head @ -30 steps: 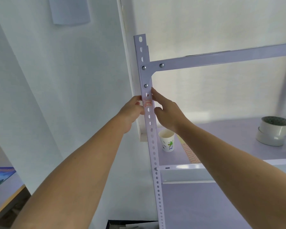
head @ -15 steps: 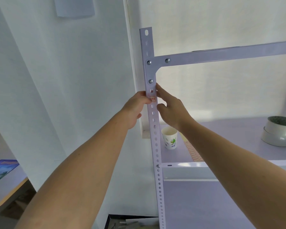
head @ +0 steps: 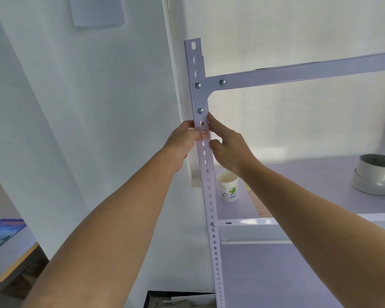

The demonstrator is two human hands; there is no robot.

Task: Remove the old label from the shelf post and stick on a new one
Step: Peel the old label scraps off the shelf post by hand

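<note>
A white perforated shelf post (head: 210,196) rises through the middle of the view. A small white label with red print (head: 204,134) sits on the post's front face, just below the corner bracket. My left hand (head: 183,143) comes from the left, thumb and fingertips pressed against the label's left edge. My right hand (head: 226,145) is on the post's right side, index finger stretched up along the edge beside the label, thumb curled below. Whether the label lies flat or is partly lifted is too small to tell.
On the shelf board (head: 309,196) stand a paper cup (head: 229,185), a sheet of red-printed labels (head: 259,204) partly hidden by my right forearm, and two stacked tape rolls (head: 375,174). A white wall lies left; a table (head: 9,252) with a blue card sits lower left.
Both hands slid a little up the post along with the label. The camera view shifted slightly; the fingers stay pinched at the label.
</note>
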